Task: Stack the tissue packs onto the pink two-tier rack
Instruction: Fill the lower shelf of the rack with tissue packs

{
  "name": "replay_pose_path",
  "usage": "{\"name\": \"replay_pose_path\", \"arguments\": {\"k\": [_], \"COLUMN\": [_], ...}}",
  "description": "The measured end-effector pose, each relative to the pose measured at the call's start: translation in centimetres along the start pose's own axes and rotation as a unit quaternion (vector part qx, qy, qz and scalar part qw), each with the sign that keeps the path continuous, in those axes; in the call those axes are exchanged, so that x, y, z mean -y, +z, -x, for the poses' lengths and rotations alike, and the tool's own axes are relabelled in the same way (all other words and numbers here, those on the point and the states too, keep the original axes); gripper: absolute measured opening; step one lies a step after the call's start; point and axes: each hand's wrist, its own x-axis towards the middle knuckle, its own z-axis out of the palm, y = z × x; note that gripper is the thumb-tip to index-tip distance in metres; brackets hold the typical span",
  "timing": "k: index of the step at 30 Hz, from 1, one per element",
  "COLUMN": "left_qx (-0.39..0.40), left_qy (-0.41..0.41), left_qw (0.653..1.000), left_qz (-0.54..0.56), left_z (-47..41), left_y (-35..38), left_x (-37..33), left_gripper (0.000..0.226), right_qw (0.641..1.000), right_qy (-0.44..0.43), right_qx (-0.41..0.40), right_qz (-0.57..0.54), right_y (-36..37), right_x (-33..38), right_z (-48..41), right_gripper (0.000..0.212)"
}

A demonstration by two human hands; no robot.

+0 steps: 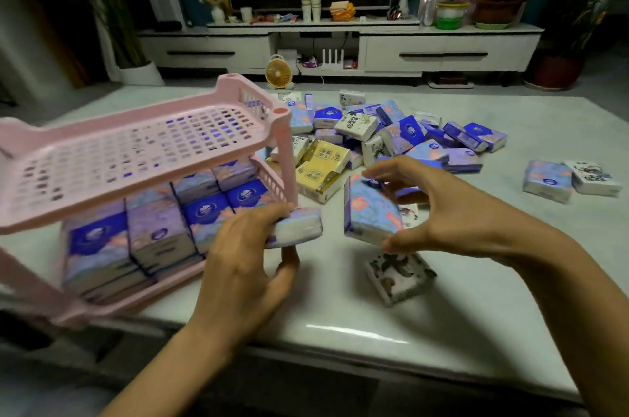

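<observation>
- Table (476,297): pale and glossy, it carries everything under and around both hands.
- Pink rack (102,161): stands left of the left hand. The top tier is bare. Judged roughly half the job at best.
- Stacked packs (153,229): the lower tier, just left of the left hand, holds close rows of blue and purple packs and looks nearly full. How deep the rows run cannot be seen.
- Loose pile (391,134): dozens of packs lie in a heap beyond the right hand, with a stray pair (571,180) well off to its right. All are left to load.
- Left hand (245,266): fingers above and thumb below, pinching a flat pack (299,226) at the open right end of the lower tier.
- Right hand (452,212): curled round a tilted pack (367,209), held clear of the table and near the left hand.
- Flowered pack (398,277): lies alone on the table just below the right hand.
</observation>
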Motion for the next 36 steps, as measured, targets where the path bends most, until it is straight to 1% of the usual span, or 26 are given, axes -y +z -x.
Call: {"name": "replay_pose_path", "arguments": {"k": [2, 5, 7, 9, 12, 14, 19, 23, 29, 31, 33, 36], "left_qx": [-0.015, -0.036, -0.051, -0.050, -0.024, -0.017, 0.026, 0.064, 0.113, 0.110, 0.100, 0.118], "left_qy": [-0.003, 0.028, 0.037, 0.033, -0.027, -0.065, -0.084, -0.109, -0.127, -0.121, -0.118, -0.144], "left_qw": [1.000, 0.996, 0.992, 0.987, 0.978, 0.971, 0.946, 0.938, 0.932, 0.931, 0.933, 0.934], "left_qz": [-0.022, -0.073, -0.109, -0.149, -0.204, -0.231, -0.311, -0.322, -0.320, -0.326, -0.325, -0.306], "left_z": [0.6, 1.3, 1.4, 1.3, 0.8, 0.5, -0.4, -0.5, -0.3, -0.4, -0.3, -0.3], "left_y": [-1.1, -2.8, -3.8, -4.5, -4.7, -4.5, -3.9, -3.8, -4.3, -4.4, -4.4, -4.4], "left_x": [0.8, 2.1, 2.7, 3.4, 4.1, 4.2, 4.3, 3.9, 3.9, 4.1, 4.4, 4.5], "left_gripper": [0.040, 0.043, 0.048, 0.043, 0.044, 0.040, 0.040, 0.036, 0.043, 0.036, 0.026, 0.028], "right_qw": [0.999, 0.994, 0.989, 0.983, 0.979, 0.977, 0.968, 0.947, 0.917, 0.908, 0.904, 0.905], "right_qy": [-0.039, -0.073, -0.100, -0.123, -0.143, -0.147, -0.177, -0.225, -0.230, -0.240, -0.252, -0.261], "right_qx": [0.027, 0.049, 0.050, 0.036, 0.004, -0.013, -0.035, -0.070, -0.083, -0.090, -0.102, -0.101], "right_qz": [0.021, 0.060, 0.102, 0.130, 0.146, 0.156, 0.174, 0.219, 0.316, 0.330, 0.330, 0.321], "right_y": [1.7, 3.8, 5.0, 6.0, 7.3, 7.9, 9.0, 9.8, 10.4, 10.6, 10.8, 11.2], "right_x": [1.7, 3.1, 3.4, 3.5, 3.5, 3.5, 3.8, 4.1, 4.6, 4.6, 4.6, 4.2], "right_z": [-0.9, -2.1, -2.5, -2.6, -2.7, -3.0, -3.6, -4.7, -6.1, -6.8, -7.6, -8.6], "right_gripper": [0.065, 0.065, 0.065, 0.065, 0.063, 0.062, 0.060, 0.060, 0.064, 0.070, 0.072, 0.068]}}
